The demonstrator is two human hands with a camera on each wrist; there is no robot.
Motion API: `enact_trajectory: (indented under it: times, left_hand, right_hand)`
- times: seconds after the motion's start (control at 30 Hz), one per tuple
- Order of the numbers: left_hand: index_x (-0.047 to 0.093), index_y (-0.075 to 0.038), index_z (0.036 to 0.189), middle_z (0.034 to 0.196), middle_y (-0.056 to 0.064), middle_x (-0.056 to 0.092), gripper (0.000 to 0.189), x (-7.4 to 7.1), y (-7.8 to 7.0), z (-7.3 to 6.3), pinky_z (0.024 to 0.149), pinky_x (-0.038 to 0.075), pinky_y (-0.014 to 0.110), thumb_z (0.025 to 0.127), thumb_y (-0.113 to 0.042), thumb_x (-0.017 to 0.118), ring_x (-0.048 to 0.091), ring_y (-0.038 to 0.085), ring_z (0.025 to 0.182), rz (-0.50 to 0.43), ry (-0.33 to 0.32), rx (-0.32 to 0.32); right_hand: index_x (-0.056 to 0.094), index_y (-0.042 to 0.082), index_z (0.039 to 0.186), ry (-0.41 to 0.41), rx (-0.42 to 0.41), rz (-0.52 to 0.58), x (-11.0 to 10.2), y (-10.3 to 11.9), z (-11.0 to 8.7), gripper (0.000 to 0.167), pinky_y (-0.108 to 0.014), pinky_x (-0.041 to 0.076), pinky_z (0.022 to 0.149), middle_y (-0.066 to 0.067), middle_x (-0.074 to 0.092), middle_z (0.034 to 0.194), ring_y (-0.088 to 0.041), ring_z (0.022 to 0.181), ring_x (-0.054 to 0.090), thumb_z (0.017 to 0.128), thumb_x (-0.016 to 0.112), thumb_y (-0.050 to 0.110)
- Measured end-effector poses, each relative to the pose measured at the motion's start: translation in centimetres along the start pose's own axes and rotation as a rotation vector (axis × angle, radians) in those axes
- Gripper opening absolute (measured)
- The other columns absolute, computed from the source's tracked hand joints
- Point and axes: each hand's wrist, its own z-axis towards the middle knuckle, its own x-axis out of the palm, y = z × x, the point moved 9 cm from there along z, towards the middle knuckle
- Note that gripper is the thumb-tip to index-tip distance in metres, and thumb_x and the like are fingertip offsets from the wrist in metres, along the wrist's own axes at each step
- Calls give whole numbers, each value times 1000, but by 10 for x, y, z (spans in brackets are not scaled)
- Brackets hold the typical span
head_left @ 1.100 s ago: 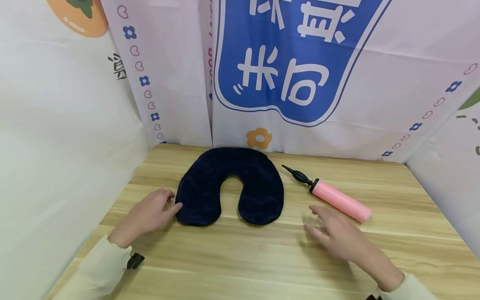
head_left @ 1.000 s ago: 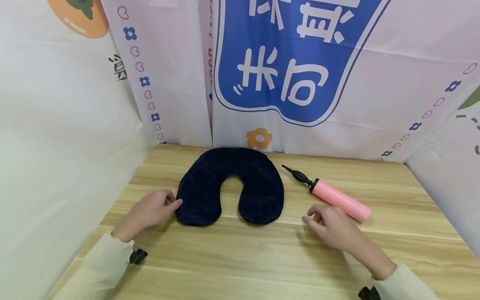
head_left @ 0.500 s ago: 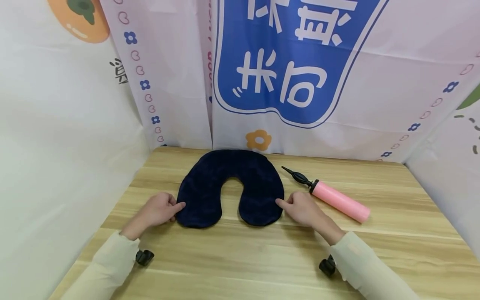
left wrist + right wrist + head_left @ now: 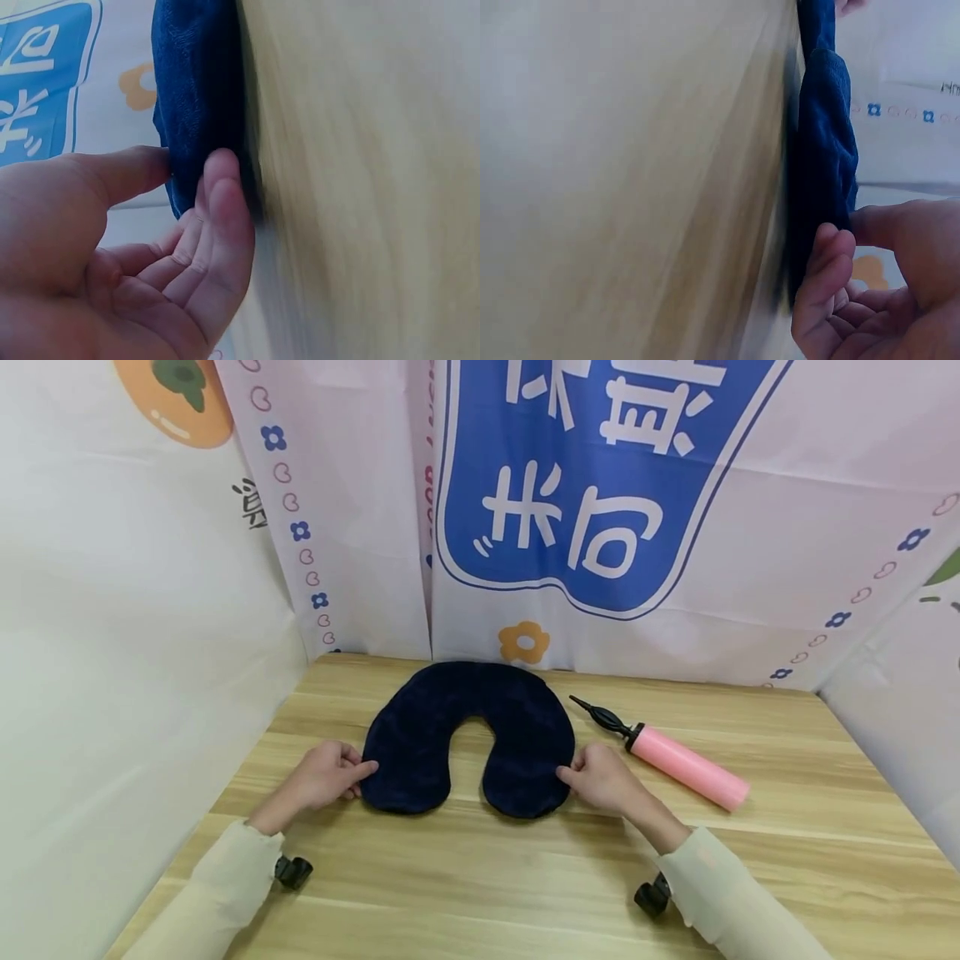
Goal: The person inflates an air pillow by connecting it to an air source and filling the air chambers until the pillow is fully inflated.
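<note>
A dark navy U-shaped neck pillow (image 4: 412, 735) lies on the wooden table with its opening toward me. My left hand (image 4: 322, 775) pinches its left outer edge, thumb on top and fingers along the side. On the opposite edge my right hand (image 4: 603, 777) pinches the pillow the same way. In the left wrist view the thumb and fingers of the left hand (image 4: 150, 247) close on the plush pillow (image 4: 196, 82). The right wrist view shows the right hand (image 4: 885, 277) with its thumb and curled fingers at the pillow's side (image 4: 825, 142).
A pink hand pump (image 4: 688, 767) with a black nozzle lies on the table (image 4: 480, 885) to the right of the pillow, beyond the right hand. A printed white cloth (image 4: 360, 527) hangs right behind the table's back edge. White cloth walls (image 4: 135, 652) stand on both sides.
My right hand has moved left from near the pump to the pillow's right edge and now pinches it. The left hand has stayed at the left edge, its grip settling. The pump has not moved.
</note>
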Motion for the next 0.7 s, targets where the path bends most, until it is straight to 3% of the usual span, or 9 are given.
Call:
enact_trajectory:
  times: [0.27,0.4,0.53,0.6,0.7]
  left_hand:
    - [65,11,117,94,17,78,39,-15,-4,22,68,59,29,104,-25,68,71,14,73,-1,-52,53]
    - [69,9,116,95,14,77,38,-17,-12,30,68,56,28,104,-28,67,66,11,74,-11,-60,67]
    - [70,5,101,79,9,73,31,-11,-11,16,63,60,29,105,-25,66,67,13,66,19,14,11]
    - [69,5,97,76,9,72,29,-6,-8,5,62,62,31,106,-22,64,70,14,65,14,66,-19]
    - [68,6,101,80,11,76,26,0,-8,-3,64,63,30,105,-20,65,72,15,70,-24,92,-25]
  right_hand:
    - [63,12,66,16,-53,-53,11,25,-45,37,-22,37,44,4,63,54,-7,45,47,100,72,22]
    - [58,15,59,36,-78,-102,14,31,-56,44,-21,33,43,10,55,47,-5,42,42,99,73,26]
    - [44,20,50,48,-43,-165,6,21,-52,58,-21,24,43,14,36,44,-3,40,30,100,71,34]
    - [40,21,49,28,-27,-186,-5,12,-44,61,-21,22,44,14,30,45,-3,41,26,101,70,35]
    - [40,20,52,-24,-20,-172,-23,-3,-27,60,-22,23,45,12,30,48,-5,43,25,103,67,35]
